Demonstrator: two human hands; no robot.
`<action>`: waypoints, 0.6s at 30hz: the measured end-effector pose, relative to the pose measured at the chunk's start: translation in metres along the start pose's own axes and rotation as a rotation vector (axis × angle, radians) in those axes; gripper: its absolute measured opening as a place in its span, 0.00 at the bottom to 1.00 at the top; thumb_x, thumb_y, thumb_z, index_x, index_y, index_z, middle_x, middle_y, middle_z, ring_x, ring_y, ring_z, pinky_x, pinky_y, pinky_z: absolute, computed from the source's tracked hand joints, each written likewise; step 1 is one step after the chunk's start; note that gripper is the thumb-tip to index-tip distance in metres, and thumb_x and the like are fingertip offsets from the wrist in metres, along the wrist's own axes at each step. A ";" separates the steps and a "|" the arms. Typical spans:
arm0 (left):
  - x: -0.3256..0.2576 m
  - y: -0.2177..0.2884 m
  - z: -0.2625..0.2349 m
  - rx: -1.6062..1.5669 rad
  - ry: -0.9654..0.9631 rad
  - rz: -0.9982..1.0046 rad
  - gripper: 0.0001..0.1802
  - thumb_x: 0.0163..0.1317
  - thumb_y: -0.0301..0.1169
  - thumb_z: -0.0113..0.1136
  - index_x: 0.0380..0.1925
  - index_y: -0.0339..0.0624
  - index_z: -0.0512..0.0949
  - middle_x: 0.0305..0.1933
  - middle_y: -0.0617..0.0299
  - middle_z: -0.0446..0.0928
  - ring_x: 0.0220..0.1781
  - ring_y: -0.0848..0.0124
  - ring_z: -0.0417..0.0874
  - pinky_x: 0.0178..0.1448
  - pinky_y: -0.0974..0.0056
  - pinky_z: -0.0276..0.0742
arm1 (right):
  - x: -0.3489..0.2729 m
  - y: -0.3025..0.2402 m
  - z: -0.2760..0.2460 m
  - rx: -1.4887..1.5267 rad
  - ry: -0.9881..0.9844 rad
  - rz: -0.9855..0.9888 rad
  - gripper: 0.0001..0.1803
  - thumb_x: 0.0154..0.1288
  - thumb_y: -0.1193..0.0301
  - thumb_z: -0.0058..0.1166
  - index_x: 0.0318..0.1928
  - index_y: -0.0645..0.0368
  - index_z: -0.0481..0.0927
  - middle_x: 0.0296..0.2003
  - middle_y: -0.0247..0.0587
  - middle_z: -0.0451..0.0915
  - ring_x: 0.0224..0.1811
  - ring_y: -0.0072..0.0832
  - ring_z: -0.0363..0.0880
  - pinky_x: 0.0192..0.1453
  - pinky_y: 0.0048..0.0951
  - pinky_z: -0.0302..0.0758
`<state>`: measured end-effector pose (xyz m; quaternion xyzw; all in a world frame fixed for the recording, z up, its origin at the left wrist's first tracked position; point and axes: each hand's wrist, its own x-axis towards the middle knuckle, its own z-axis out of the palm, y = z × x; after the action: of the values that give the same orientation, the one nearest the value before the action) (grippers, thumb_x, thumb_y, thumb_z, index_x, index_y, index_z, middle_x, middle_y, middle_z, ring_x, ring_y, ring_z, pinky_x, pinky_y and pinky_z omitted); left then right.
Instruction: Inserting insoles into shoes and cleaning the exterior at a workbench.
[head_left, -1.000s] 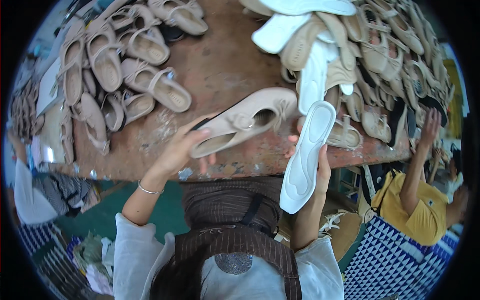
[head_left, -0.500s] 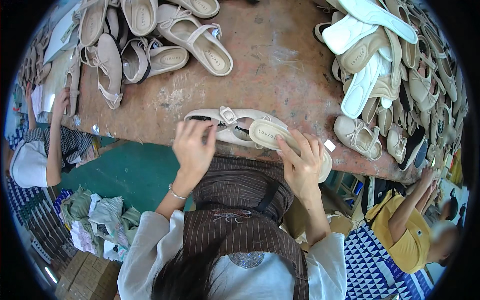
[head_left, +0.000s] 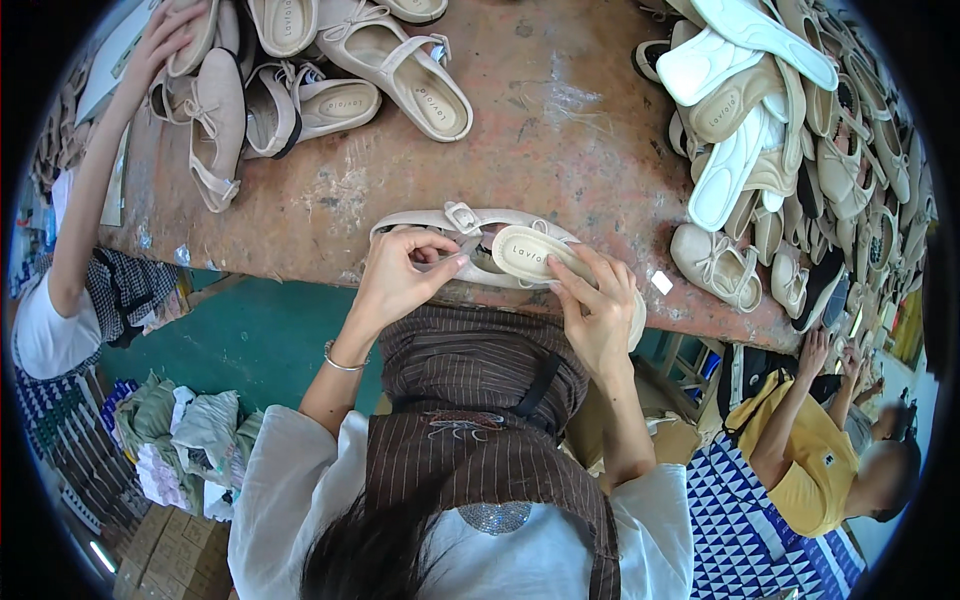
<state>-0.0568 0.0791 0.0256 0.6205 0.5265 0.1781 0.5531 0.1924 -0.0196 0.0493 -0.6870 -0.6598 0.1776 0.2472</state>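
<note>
A beige flat shoe (head_left: pixel 415 217) with a buckle strap lies sideways at the table's near edge, its dark inside partly showing through the opening. Over its left part, my left hand (head_left: pixel 388 285) is closed in a pinch; what the fingertips hold, if anything, I cannot make out. My right hand (head_left: pixel 602 320) grips a beige insole (head_left: pixel 525 253) between thumb and fingers, its rounded end over the right part of the shoe. The rest of the insole passes under that hand and shows again beyond it.
Finished-looking beige shoes (head_left: pixel 425 95) crowd the worn table (head_left: pixel 560 150) at the far left, with a co-worker's hand (head_left: pixel 170 40) on one. White insoles (head_left: pixel 735 170) top a large shoe heap at the right. A small white tag (head_left: pixel 661 282) lies nearby. Another person (head_left: pixel 800 460) works at the right.
My left hand has lowered to the shoe and closed in a pinch. The insole in my right hand has moved slightly left and up. The left co-worker's arm has reached farther over the table.
</note>
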 end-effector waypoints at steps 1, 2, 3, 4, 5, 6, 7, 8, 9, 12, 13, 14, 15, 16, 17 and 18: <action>0.000 0.002 0.002 0.061 0.015 0.005 0.12 0.52 0.31 0.74 0.34 0.35 0.86 0.23 0.59 0.77 0.26 0.74 0.76 0.32 0.66 0.72 | 0.000 0.000 0.000 -0.004 -0.001 -0.001 0.18 0.55 0.74 0.67 0.48 0.49 0.89 0.52 0.42 0.81 0.52 0.41 0.77 0.60 0.44 0.68; 0.001 0.006 0.004 0.057 0.015 0.006 0.12 0.52 0.31 0.74 0.34 0.35 0.86 0.23 0.59 0.77 0.26 0.74 0.76 0.32 0.66 0.72 | 0.000 0.001 0.000 0.010 0.002 0.008 0.17 0.55 0.74 0.67 0.47 0.49 0.89 0.51 0.43 0.82 0.52 0.42 0.77 0.59 0.44 0.69; 0.000 0.011 0.006 0.116 0.022 -0.013 0.12 0.51 0.32 0.75 0.32 0.35 0.86 0.23 0.58 0.78 0.26 0.71 0.76 0.33 0.64 0.72 | -0.001 0.001 0.000 0.023 0.004 0.016 0.17 0.55 0.74 0.67 0.47 0.49 0.90 0.51 0.43 0.82 0.52 0.42 0.77 0.59 0.43 0.69; 0.000 0.013 0.006 0.177 0.029 -0.031 0.12 0.51 0.33 0.75 0.30 0.35 0.85 0.24 0.57 0.78 0.27 0.68 0.77 0.34 0.61 0.73 | -0.001 0.001 0.000 0.020 0.004 0.017 0.17 0.55 0.74 0.67 0.47 0.49 0.90 0.51 0.43 0.82 0.52 0.42 0.77 0.59 0.43 0.69; -0.001 0.012 0.007 0.174 0.027 -0.030 0.12 0.51 0.33 0.75 0.30 0.35 0.85 0.24 0.57 0.78 0.27 0.68 0.77 0.34 0.61 0.73 | -0.001 0.001 0.001 0.024 0.012 0.011 0.17 0.55 0.74 0.67 0.47 0.49 0.90 0.51 0.43 0.82 0.51 0.42 0.77 0.58 0.43 0.69; -0.001 0.010 0.009 0.205 0.044 0.012 0.12 0.51 0.32 0.75 0.29 0.35 0.85 0.24 0.57 0.78 0.27 0.67 0.76 0.35 0.61 0.72 | -0.001 0.001 0.001 0.027 0.020 0.005 0.17 0.55 0.74 0.67 0.47 0.49 0.90 0.51 0.43 0.83 0.51 0.42 0.78 0.58 0.43 0.69; -0.002 0.007 0.011 0.236 0.061 0.055 0.11 0.50 0.31 0.75 0.27 0.35 0.84 0.24 0.58 0.77 0.28 0.65 0.76 0.36 0.60 0.72 | -0.001 0.001 0.001 0.026 0.021 0.006 0.17 0.55 0.74 0.67 0.47 0.49 0.90 0.51 0.43 0.83 0.51 0.42 0.78 0.58 0.43 0.69; -0.002 0.004 0.011 0.236 0.060 0.056 0.11 0.50 0.31 0.75 0.27 0.35 0.84 0.24 0.58 0.77 0.28 0.65 0.76 0.36 0.60 0.72 | -0.001 0.001 0.001 0.039 0.015 0.017 0.17 0.55 0.74 0.67 0.47 0.48 0.90 0.51 0.44 0.83 0.51 0.42 0.78 0.58 0.43 0.69; -0.004 -0.001 0.010 0.166 0.061 0.097 0.10 0.50 0.30 0.75 0.27 0.35 0.84 0.24 0.59 0.77 0.29 0.66 0.75 0.37 0.61 0.71 | 0.000 0.001 0.000 0.052 0.010 0.029 0.17 0.55 0.74 0.67 0.47 0.48 0.90 0.51 0.44 0.83 0.51 0.42 0.78 0.58 0.43 0.69; -0.008 -0.013 0.004 0.042 0.053 0.207 0.08 0.48 0.26 0.74 0.27 0.36 0.84 0.24 0.61 0.76 0.31 0.67 0.74 0.40 0.62 0.69 | 0.001 0.000 -0.002 0.063 -0.011 0.027 0.17 0.56 0.74 0.66 0.48 0.48 0.89 0.51 0.44 0.83 0.51 0.42 0.77 0.58 0.42 0.69; -0.009 -0.016 0.002 -0.018 0.040 0.278 0.07 0.47 0.24 0.74 0.26 0.36 0.84 0.24 0.62 0.76 0.32 0.67 0.73 0.41 0.62 0.69 | 0.002 -0.001 -0.003 0.062 -0.012 0.026 0.17 0.56 0.74 0.66 0.48 0.48 0.89 0.51 0.44 0.83 0.51 0.42 0.77 0.58 0.42 0.69; -0.010 -0.018 0.002 -0.058 0.013 0.237 0.09 0.45 0.21 0.75 0.26 0.37 0.83 0.26 0.62 0.76 0.38 0.66 0.74 0.45 0.61 0.69 | 0.002 -0.002 -0.004 0.049 -0.004 0.022 0.17 0.56 0.74 0.66 0.48 0.48 0.89 0.51 0.44 0.83 0.51 0.42 0.77 0.58 0.43 0.69; -0.010 -0.019 -0.001 -0.059 0.014 0.237 0.09 0.45 0.21 0.75 0.26 0.37 0.83 0.26 0.62 0.76 0.38 0.66 0.74 0.45 0.61 0.69 | 0.002 -0.003 -0.004 0.037 0.004 0.017 0.17 0.56 0.74 0.66 0.48 0.48 0.89 0.51 0.45 0.82 0.51 0.42 0.77 0.58 0.43 0.69; -0.007 -0.019 -0.003 -0.037 -0.022 0.332 0.09 0.45 0.21 0.75 0.27 0.38 0.83 0.27 0.62 0.76 0.40 0.65 0.74 0.47 0.60 0.70 | 0.002 -0.003 -0.004 0.032 0.005 0.018 0.17 0.56 0.74 0.66 0.48 0.48 0.89 0.51 0.45 0.82 0.51 0.42 0.77 0.58 0.43 0.69; -0.006 -0.018 -0.005 -0.016 -0.058 0.426 0.10 0.44 0.21 0.74 0.28 0.38 0.83 0.28 0.63 0.76 0.42 0.64 0.74 0.48 0.59 0.71 | 0.003 -0.002 -0.005 -0.017 -0.004 -0.015 0.17 0.55 0.75 0.65 0.47 0.50 0.89 0.50 0.44 0.82 0.51 0.42 0.77 0.59 0.44 0.69; -0.007 -0.014 -0.007 0.050 -0.115 0.453 0.12 0.42 0.20 0.73 0.30 0.39 0.83 0.39 0.59 0.80 0.52 0.59 0.76 0.56 0.56 0.73 | 0.003 -0.003 -0.005 -0.066 -0.014 -0.048 0.17 0.54 0.75 0.65 0.47 0.51 0.89 0.50 0.44 0.82 0.50 0.42 0.77 0.59 0.44 0.69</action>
<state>-0.0719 0.0739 0.0182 0.7454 0.3458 0.2488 0.5126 0.1936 -0.0170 0.0554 -0.6776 -0.6832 0.1547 0.2240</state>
